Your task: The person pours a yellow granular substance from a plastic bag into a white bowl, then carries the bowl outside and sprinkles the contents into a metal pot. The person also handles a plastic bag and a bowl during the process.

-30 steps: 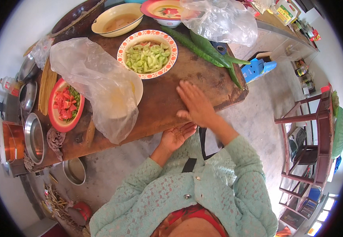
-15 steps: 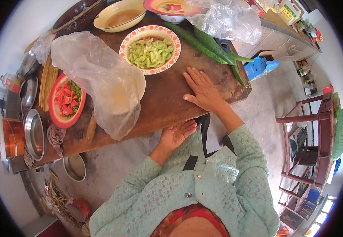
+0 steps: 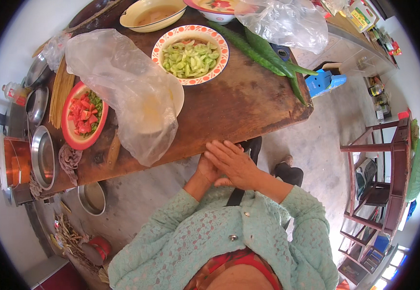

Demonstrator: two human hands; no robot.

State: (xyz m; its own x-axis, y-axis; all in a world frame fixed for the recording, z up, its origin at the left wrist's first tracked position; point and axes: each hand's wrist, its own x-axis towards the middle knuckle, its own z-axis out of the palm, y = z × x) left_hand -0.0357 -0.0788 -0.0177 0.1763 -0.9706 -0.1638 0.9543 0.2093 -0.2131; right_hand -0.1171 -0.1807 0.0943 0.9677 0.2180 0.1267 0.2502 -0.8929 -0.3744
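Note:
At the near edge of the brown wooden table [image 3: 248,104], my right hand [image 3: 234,164] lies across my left hand [image 3: 206,170], palm against palm. The right fingers are stretched out and hold nothing I can see. Most of the left hand's fingers are hidden beneath, and whatever may lie between the palms is out of sight. Beyond them stands a patterned bowl [image 3: 223,64] of cut pale-green vegetable pieces [image 3: 190,59]. Left of my hands, a clear plastic bag [image 3: 123,82] covers part of a pale round dish [image 3: 177,94]. Long green cucumbers [image 3: 248,48] lie at the far right.
A red-rimmed plate [image 3: 70,137] holds chopped tomato [image 3: 82,115] and green bits. Near it are a wooden handle [image 3: 114,151], a cloth [image 3: 69,162], dry noodle sticks [image 3: 62,94] and metal bowls [image 3: 43,157]. A cream basin [image 3: 128,20] stands at the back. Wooden stools [image 3: 393,164] are far right.
My right hand has left the tabletop, come back toward me and settled over my left hand. The left hand, palm up before, is now mostly covered. The whole view has shifted slightly.

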